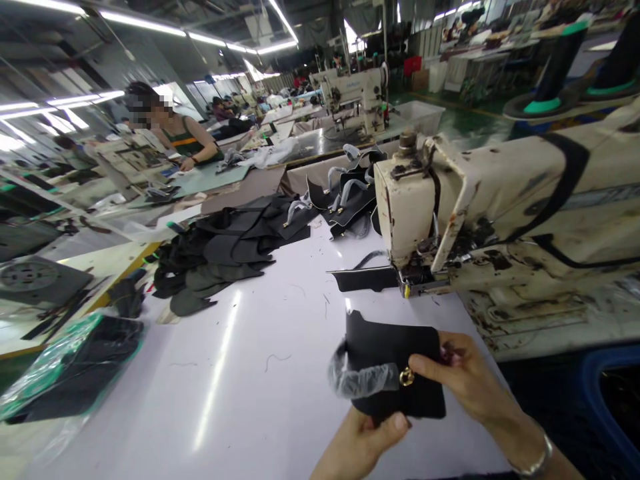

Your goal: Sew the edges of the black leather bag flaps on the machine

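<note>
A black bag panel (390,340) is held up over the white tabletop, in front of the sewing machine. Across it runs a strap wrapped in clear plastic (367,381), which ends at a gold ring (407,377). My left hand (367,440) grips the panel's lower edge, thumb in front and fingers behind. At the right edge, my right hand (463,373) pinches it, with the thumb beside the ring. Under the needle area of the sewing machine (410,207) lies another black piece (367,280).
Dark cut pieces (225,247) are heaped at the table's left rear. Several black panels with wrapped straps (350,193) lie behind the machine. A plastic-wrapped black stack (75,367) is at the left. A co-worker (185,140) sits at another table. Loose threads lie on the white tabletop (165,400).
</note>
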A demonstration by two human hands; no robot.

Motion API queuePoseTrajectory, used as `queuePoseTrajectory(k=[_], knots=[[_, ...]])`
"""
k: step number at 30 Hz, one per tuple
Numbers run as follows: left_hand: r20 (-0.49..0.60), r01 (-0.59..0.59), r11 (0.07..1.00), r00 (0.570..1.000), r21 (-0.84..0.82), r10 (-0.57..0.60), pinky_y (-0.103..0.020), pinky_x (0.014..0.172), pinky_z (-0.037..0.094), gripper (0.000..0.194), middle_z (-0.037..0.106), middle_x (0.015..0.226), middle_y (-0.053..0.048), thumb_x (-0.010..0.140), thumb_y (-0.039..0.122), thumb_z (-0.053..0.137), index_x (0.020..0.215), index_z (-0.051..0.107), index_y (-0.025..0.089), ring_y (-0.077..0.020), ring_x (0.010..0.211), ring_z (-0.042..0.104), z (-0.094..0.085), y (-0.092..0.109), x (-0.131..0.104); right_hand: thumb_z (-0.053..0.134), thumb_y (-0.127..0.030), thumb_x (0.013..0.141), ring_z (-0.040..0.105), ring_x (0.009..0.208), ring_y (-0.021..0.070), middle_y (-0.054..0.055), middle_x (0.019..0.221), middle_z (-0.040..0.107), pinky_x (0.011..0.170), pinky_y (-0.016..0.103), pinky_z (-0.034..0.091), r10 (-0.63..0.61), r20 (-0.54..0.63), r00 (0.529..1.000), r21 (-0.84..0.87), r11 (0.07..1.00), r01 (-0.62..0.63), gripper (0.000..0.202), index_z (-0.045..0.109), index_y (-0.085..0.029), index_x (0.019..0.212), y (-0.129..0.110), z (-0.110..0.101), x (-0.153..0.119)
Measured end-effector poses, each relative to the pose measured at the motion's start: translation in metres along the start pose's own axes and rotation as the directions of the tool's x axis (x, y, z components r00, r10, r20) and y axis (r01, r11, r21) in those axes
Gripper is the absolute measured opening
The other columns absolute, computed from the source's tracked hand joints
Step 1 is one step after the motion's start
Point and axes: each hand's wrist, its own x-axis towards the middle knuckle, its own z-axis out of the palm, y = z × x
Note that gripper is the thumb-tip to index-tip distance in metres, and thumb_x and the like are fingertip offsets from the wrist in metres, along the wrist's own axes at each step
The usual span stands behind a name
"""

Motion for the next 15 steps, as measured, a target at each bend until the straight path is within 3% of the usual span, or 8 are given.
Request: queuePoseTrajectory(k=[2, 4, 5, 7, 9, 11, 13, 15], knots=[[0.093, 0.051, 0.972, 0.993, 0.229, -0.074, -0.045, 0.092, 0.055, 0.044, 0.079, 0.109, -0.015, 0.085, 0.052, 0.078, 0.112, 0.080, 0.018, -0.0330, 0.101, 0.071, -0.015, 0.004, 0.000, 0.079, -0.040, 0.088, 0.056, 0.063, 0.0143, 0.001, 0.070, 0.063, 0.058, 0.025, 0.045, -0.084, 0.058, 0.995, -0.126, 0.988, 0.091, 0.026, 0.074, -0.019, 0.074, -0.019, -0.018, -0.002], [-0.026, 0.043, 0.926, 0.999, 0.374, -0.036, -0.044, 0.086, 0.057, 0.040, 0.078, 0.111, -0.014, 0.086, 0.046, 0.077, 0.116, 0.079, 0.019, -0.0337, 0.101, 0.071, -0.032, 0.009, 0.004, 0.075, -0.039, 0.092, 0.054, 0.064, 0.0133, 0.001, 0.072, 0.060, 0.057, 0.026, 0.040, -0.135, 0.200, 0.970, -0.251, 0.950, 0.184, 0.031, 0.073, -0.018, 0.069, -0.038, -0.033, -0.005], [-0.134, 0.006, 0.908, 0.989, 0.420, 0.056, -0.045, 0.089, 0.057, 0.045, 0.075, 0.122, -0.015, 0.085, 0.041, 0.078, 0.125, 0.076, 0.022, -0.0352, 0.110, 0.069, -0.039, 0.013, 0.007, 0.073, -0.038, 0.094, 0.053, 0.064, 0.0127, 0.002, 0.072, 0.058, 0.056, 0.026, 0.038, -0.130, 0.279, 0.951, -0.299, 0.930, 0.215, 0.034, 0.071, -0.017, 0.067, -0.047, -0.038, -0.005], [-0.286, -0.121, 0.845, 0.908, 0.521, 0.306, -0.051, 0.107, 0.049, 0.074, 0.058, 0.151, -0.014, 0.078, 0.030, 0.083, 0.148, 0.059, 0.030, -0.0382, 0.137, 0.054, -0.048, 0.024, 0.010, 0.070, -0.036, 0.096, 0.049, 0.062, 0.0117, 0.001, 0.072, 0.055, 0.055, 0.027, 0.034, -0.079, 0.408, 0.909, -0.364, 0.900, 0.241, 0.037, 0.066, -0.017, 0.064, -0.060, -0.041, -0.004], [-0.197, -0.252, 0.738, 0.865, 0.625, 0.462, -0.054, 0.123, 0.031, 0.090, 0.046, 0.163, -0.010, 0.074, 0.019, 0.084, 0.155, 0.050, 0.037, -0.0371, 0.152, 0.037, -0.047, 0.042, 0.011, 0.070, -0.035, 0.095, 0.046, 0.060, 0.0109, 0.000, 0.070, 0.052, 0.055, 0.027, 0.033, -0.036, 0.485, 0.874, -0.393, 0.884, 0.254, 0.041, 0.059, -0.017, 0.060, -0.069, -0.035, 0.002], [0.034, -0.348, 0.688, 0.904, 0.638, 0.426, -0.054, 0.124, 0.029, 0.071, 0.059, 0.152, -0.010, 0.077, 0.015, 0.079, 0.143, 0.064, 0.036, -0.0364, 0.147, 0.045, -0.041, 0.061, 0.010, 0.069, -0.031, 0.095, 0.046, 0.059, 0.0106, -0.001, 0.069, 0.051, 0.055, 0.027, 0.033, -0.029, 0.511, 0.859, -0.429, 0.858, 0.284, 0.042, 0.054, -0.018, 0.058, -0.075, -0.026, 0.010], [0.194, -0.357, 0.759, 0.934, 0.545, 0.300, -0.051, 0.115, 0.043, 0.044, 0.075, 0.127, -0.011, 0.079, 0.019, 0.079, 0.122, 0.079, 0.031, -0.0355, 0.125, 0.063, -0.035, 0.072, 0.008, 0.065, -0.024, 0.096, 0.046, 0.059, 0.0100, -0.002, 0.068, 0.050, 0.055, 0.026, 0.033, -0.072, 0.496, 0.865, -0.503, 0.788, 0.354, 0.041, 0.052, -0.018, 0.057, -0.080, -0.017, 0.019], [0.164, -0.259, 0.890, 0.964, 0.375, 0.211, -0.045, 0.098, 0.055, 0.027, 0.079, 0.099, -0.009, 0.074, 0.027, 0.086, 0.100, 0.083, 0.024, -0.0321, 0.098, 0.071, -0.030, 0.068, 0.009, 0.060, -0.013, 0.095, 0.048, 0.059, 0.0097, -0.002, 0.068, 0.053, 0.056, 0.026, 0.033, -0.142, 0.474, 0.869, -0.603, 0.667, 0.437, 0.037, 0.055, -0.018, 0.059, -0.084, -0.008, 0.027]])
